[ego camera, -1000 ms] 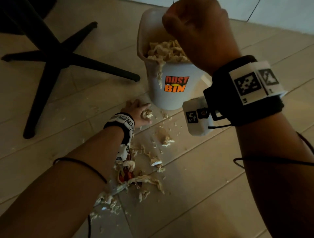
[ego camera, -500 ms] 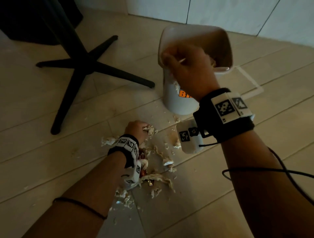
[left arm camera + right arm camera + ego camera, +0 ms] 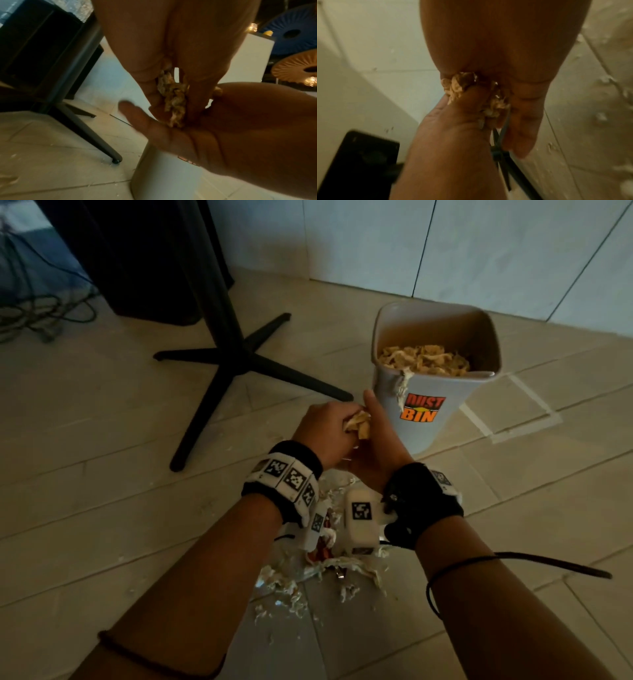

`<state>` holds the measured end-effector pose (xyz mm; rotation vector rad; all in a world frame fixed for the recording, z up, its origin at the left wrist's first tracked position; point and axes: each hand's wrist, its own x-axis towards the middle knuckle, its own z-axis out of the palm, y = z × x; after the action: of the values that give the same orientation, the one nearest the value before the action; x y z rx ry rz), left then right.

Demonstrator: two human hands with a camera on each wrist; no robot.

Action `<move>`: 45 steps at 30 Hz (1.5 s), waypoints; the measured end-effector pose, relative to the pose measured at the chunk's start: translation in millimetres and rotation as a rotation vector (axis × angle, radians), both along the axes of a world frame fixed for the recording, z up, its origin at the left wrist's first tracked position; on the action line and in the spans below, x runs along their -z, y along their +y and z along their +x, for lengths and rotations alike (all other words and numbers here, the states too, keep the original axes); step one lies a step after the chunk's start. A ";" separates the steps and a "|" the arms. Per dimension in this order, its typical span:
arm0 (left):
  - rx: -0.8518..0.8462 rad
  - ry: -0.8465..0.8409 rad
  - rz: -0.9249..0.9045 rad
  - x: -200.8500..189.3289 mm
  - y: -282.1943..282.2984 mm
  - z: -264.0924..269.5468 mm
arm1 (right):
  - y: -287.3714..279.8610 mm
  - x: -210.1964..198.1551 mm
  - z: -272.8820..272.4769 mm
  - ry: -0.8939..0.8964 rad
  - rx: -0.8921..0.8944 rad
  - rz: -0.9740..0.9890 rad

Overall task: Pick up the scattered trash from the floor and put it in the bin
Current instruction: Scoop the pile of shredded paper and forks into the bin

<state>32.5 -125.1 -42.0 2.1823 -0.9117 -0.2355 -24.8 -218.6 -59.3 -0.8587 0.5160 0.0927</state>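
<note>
My left hand (image 3: 329, 429) is raised off the floor just left of the white bin (image 3: 387, 392), which is marked DUST BIN. Its fingers are curled round a crumpled wad of paper trash (image 3: 359, 424). My right hand (image 3: 378, 446) lies open beside it, palm turned to the wad and thumb pointing up. In the left wrist view the fingertips (image 3: 150, 93) pinch the wad (image 3: 173, 100) against the flat right palm (image 3: 231, 128). The right wrist view shows the wad (image 3: 458, 86) squeezed between both hands. The bin holds shredded paper (image 3: 421, 361) well below its rim.
Scattered paper scraps (image 3: 291, 587) and a red wrapper (image 3: 322, 549) lie on the tiled floor under my wrists. A black cross-shaped table base (image 3: 239, 361) stands to the left of the bin. Cables (image 3: 34, 313) lie far left. A tiled wall (image 3: 479, 251) rises behind the bin.
My right hand came down from over the bin to meet my left hand. The left hand rose from the floor with a wad of trash. The view tilted up.
</note>
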 end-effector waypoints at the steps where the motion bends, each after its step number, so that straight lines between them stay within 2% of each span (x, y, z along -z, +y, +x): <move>1: 0.015 -0.016 0.040 -3.0 -1.4 -3.2 | 1.0 0.1 -2.4 -0.045 0.017 0.084; 3: 0.057 -0.017 0.121 -8.5 -1.5 -6.3 | 1.7 -0.6 -6.5 -0.068 0.072 0.157; 6: 0.159 0.059 0.182 -15.0 3.7 -6.0 | -2.7 2.9 -11.9 -0.053 0.134 0.167; 11: 0.227 0.171 0.101 -22.6 18.5 2.3 | -16.4 2.6 -20.5 -0.086 0.053 0.133; 14: 0.203 0.243 -0.019 -27.0 25.8 9.9 | -29.0 -5.8 -17.0 -0.003 0.038 0.063; 17: 0.104 0.316 -0.145 -24.4 29.0 17.5 | -41.0 -21.2 -9.2 0.091 0.037 -0.140; 20: -0.025 0.296 -0.171 -11.6 35.5 27.4 | -50.1 -52.7 3.2 0.110 0.075 -0.554; 24: -0.151 0.139 0.108 27.1 55.0 40.9 | -71.8 -91.9 26.3 0.058 0.162 -0.983; 26: -0.202 0.163 0.240 54.2 67.8 46.1 | -92.1 -103.7 40.8 0.093 0.198 -1.183; 29: -0.249 0.265 0.395 98.8 89.1 53.5 | -119.4 -109.0 52.5 0.173 0.241 -1.337; 32: -0.286 0.265 0.591 137.8 108.0 59.5 | -137.1 -99.9 51.3 0.243 0.171 -1.466; 36: -0.156 0.288 0.732 163.4 116.0 54.5 | -144.6 -89.4 44.2 0.263 0.062 -1.523; 39: -0.039 0.345 0.768 169.0 106.8 43.1 | -138.8 -86.3 37.9 0.223 0.037 -1.549; 45: 0.196 0.327 0.885 161.9 64.3 21.8 | -93.8 -82.3 20.0 -0.135 0.368 -1.677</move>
<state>54.3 -60.9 -203.9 2.6936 -0.9269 -1.2508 -4.8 -312.4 23.0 -2.3428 0.5566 -0.8547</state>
